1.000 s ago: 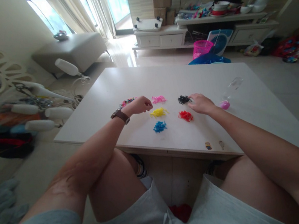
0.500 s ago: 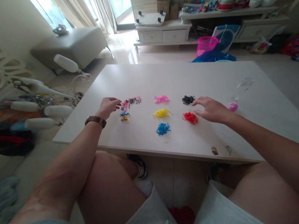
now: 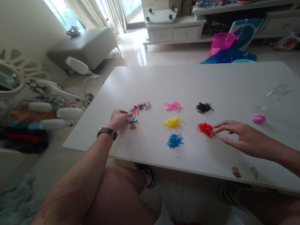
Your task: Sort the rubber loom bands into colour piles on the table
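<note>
Small loose rubber bands lie in piles on the white table. My left hand (image 3: 119, 120), with a brown watch on its wrist, is at the mixed-colour bands (image 3: 143, 106), fingertips together against their near left end; anything pinched there is too small to make out. A small blue-and-yellow cluster (image 3: 133, 123) lies just below those fingers. My right hand (image 3: 242, 136) is open, thumb apart, its fingertips at the right edge of the red pile (image 3: 206, 129). Sorted piles in black (image 3: 204, 107), pink (image 3: 173, 106), yellow (image 3: 173, 122) and blue (image 3: 174, 140) sit between the hands.
On the table's right are a pink egg-shaped object (image 3: 258, 118) and clear plastic (image 3: 279, 91). A small yellow cartoon figure (image 3: 236, 172) lies near the front edge. A white-shaded lamp (image 3: 69, 113) stands left of the table; a pink basket (image 3: 222, 42) is behind it.
My right hand has moved from beside the black pile toward me, to the red pile. My left hand's fingers have come down at the mixed bands. The view has shifted.
</note>
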Motion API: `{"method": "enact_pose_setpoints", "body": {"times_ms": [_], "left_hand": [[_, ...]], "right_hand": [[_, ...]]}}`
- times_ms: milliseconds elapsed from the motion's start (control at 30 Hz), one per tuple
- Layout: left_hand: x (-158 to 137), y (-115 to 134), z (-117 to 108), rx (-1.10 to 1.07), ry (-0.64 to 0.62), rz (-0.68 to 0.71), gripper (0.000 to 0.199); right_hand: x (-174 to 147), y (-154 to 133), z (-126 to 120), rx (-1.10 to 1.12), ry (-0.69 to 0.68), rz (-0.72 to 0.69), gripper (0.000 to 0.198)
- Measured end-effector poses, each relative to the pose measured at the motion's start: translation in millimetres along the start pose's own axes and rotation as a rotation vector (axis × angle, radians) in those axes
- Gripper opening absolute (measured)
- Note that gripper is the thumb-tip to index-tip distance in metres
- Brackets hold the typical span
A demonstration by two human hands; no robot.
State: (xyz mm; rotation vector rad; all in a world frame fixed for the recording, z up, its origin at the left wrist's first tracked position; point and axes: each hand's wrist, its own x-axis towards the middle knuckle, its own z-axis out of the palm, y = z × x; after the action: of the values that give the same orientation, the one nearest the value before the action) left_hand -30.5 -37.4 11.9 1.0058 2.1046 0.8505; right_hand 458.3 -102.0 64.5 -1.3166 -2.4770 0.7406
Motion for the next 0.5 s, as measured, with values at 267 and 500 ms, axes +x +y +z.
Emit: {"method": "enact_pose_setpoints", "body": {"times_ms": [267, 500], "left_hand": [[1, 1, 5, 0.117, -0.041, 0.027, 0.015], [7, 10, 7, 0.004, 0.032, 0.044, 0.018]], "right_hand": [[-11, 14, 3, 0.043, -0.010, 0.080, 0.025], [-16, -5, -1, 0.066, 0.000, 0.038, 0.026]]}}
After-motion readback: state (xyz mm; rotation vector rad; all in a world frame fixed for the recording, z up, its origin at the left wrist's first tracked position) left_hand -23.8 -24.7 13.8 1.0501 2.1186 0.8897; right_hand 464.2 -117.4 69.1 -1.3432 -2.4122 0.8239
